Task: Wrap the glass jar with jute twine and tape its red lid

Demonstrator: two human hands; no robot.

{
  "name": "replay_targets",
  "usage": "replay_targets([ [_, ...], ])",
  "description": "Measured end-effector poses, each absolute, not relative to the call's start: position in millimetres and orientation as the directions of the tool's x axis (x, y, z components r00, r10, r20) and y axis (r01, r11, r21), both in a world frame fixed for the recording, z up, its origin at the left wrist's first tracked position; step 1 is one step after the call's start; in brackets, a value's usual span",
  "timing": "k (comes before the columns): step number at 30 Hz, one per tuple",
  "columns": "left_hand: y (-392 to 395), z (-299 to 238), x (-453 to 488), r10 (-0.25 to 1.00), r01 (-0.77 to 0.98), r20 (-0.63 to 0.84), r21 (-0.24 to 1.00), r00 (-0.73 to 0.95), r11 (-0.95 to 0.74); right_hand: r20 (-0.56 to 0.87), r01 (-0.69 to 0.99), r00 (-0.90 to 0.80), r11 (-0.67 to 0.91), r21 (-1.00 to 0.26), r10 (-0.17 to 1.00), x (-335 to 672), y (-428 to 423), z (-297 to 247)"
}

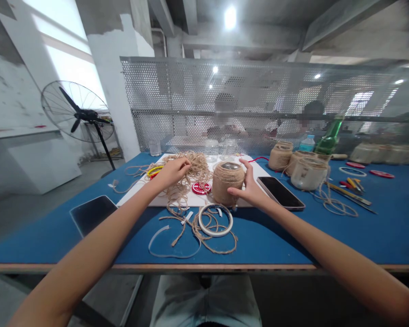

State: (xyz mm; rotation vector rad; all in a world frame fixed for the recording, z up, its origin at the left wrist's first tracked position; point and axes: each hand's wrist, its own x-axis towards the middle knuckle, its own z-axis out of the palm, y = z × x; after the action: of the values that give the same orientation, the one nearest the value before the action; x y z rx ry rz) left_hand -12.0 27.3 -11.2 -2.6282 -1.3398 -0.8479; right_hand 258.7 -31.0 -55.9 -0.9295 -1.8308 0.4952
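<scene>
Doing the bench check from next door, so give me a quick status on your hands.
Left hand on loose jute twine. Right hand against twine-wrapped jar. Red lid between them; phone right of jar.

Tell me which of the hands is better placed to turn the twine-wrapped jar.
Probably the right hand: it touches the twine-wrapped jar on its side, while the left hand rests on the loose twine further from the jar.

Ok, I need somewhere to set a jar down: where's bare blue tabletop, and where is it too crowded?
Bare blue table lies right of the white tape ring, below the smartphone. Another patch lies between the dark tablet and the loose white strip. The white board is crowded with twine and the twine-wrapped jar.
</scene>
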Motion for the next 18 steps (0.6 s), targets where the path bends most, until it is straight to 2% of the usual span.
replay_targets([
  [10,35.3,-13.0,-14.9,0.69,0.744,0.51,0.136,0.514,-0.654,0.528,0.23,-0.311,0.602,-0.765,0.79,264.2,-24.0,-60.8],
  [15,35.0,-13.5,-15.0,0.686,0.746,0.515,0.124,0.515,-0.654,0.542,0.356,-0.212,0.581,-0.732,0.813,258.2,-30.2,-57.1],
  [18,33.9,-13.4,-14.7,0.682,0.744,0.513,0.119,0.52,-0.657,0.543,0.37,-0.214,0.582,-0.724,0.812,257.3,-33.1,-55.2],
])
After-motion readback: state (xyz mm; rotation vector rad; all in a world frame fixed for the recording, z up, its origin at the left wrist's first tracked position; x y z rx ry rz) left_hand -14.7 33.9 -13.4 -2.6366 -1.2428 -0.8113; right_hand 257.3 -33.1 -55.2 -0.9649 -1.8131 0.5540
